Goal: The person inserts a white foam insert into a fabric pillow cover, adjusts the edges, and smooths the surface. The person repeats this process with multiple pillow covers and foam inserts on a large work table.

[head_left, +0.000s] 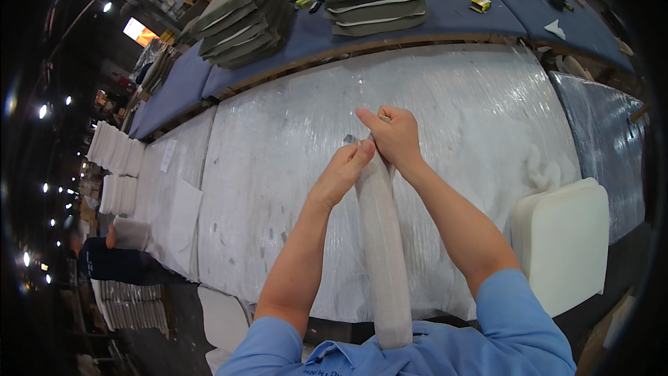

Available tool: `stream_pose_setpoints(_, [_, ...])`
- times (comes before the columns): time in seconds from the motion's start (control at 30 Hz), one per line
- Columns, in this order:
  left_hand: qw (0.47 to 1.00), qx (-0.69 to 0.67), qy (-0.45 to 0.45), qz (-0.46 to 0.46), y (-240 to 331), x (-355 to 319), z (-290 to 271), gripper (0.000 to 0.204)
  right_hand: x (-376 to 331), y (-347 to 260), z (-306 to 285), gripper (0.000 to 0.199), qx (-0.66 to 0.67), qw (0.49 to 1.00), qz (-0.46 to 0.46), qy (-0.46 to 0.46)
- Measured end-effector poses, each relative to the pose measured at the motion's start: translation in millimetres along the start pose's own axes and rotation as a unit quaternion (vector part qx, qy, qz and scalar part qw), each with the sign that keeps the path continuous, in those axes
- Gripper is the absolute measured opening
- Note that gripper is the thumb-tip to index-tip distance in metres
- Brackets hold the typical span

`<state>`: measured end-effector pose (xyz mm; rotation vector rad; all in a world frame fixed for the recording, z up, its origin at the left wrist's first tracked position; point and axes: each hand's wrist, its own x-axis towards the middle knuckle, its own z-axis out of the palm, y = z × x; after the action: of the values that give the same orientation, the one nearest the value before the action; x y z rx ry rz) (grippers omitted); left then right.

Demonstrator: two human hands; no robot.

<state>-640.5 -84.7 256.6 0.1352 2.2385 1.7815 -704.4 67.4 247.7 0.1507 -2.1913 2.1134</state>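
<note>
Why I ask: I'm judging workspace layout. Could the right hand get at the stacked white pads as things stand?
Probably, once freed: the right hand is busy at the far end of the pale fabric roll, but nothing visible blocks its way to the white pads.

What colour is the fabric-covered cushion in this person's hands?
The fabric-covered cushion is pale greyish beige, seen best in the head view.

Matt-cloth pad (385, 257), glossy plas. cover (278, 160)
</note>
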Motion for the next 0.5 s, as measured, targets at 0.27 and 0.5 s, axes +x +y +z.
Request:
stream_pose_setpoints(0.27, [0.998, 0.034, 0.038, -0.032, 7.6, -2.1, 16.9, 0.059, 18.0, -2.0, 16.4, 0.041, -0.149, 0.989, -0.010, 0.013])
stream_pose_setpoints(0.5, [0.995, 0.021, 0.082, -0.048, 12.4, -10.4, 14.2, 0.048, 25.3, -1.2, 33.4, 0.029, -0.193, 0.981, -0.001, -0.035])
